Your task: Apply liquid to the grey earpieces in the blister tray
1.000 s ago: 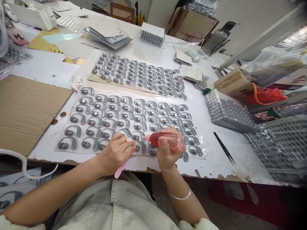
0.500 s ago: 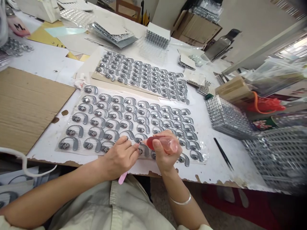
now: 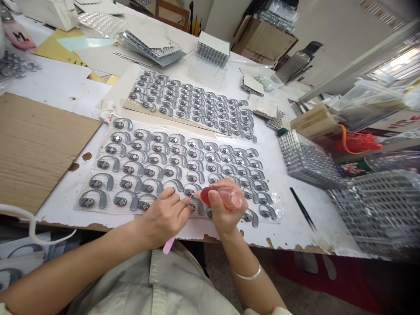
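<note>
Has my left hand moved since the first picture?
Yes, the left hand has moved slightly right along the plastic sheet, toward the red bulb.

The squeeze bulb [image 3: 223, 197] is glossy translucent red plastic, the stick [image 3: 169, 245] smooth pink plastic. Glossy clear film [image 3: 274, 214] covers matt grey plastic hooks [image 3: 101, 195] with shiny metal discs [image 3: 87, 202]; the cardboard [image 3: 42, 144] looks rough

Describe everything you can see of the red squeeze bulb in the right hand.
The squeeze bulb looks like soft translucent plastic or rubber, deep red at its narrower left end, paling to pinkish orange on the right. It lies roughly level, gripped in the right hand, above the clear plastic sheet of hook-shaped parts. Its tip isn't visible.
</note>
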### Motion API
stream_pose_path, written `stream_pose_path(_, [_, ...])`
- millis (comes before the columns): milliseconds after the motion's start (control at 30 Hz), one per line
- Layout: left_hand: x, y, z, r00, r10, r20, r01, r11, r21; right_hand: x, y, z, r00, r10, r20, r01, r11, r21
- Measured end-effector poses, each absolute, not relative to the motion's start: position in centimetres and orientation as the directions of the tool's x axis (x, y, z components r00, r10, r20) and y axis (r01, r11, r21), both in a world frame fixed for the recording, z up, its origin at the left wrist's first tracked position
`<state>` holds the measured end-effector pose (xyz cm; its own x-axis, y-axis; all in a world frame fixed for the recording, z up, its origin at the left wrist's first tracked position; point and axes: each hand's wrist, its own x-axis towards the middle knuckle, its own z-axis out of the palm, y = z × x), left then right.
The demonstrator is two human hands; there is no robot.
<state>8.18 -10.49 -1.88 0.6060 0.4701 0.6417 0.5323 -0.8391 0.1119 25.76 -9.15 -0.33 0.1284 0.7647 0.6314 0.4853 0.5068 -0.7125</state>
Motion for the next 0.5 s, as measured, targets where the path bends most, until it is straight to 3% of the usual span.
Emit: stream_pose_path(500, [8.21,-10.44,-1.79,0.593,0.473,0.651,0.535,-0.836,0.12,25.81,-9.1,-0.57,0.154,0.756,0.636,0.503,0.494,-0.709])
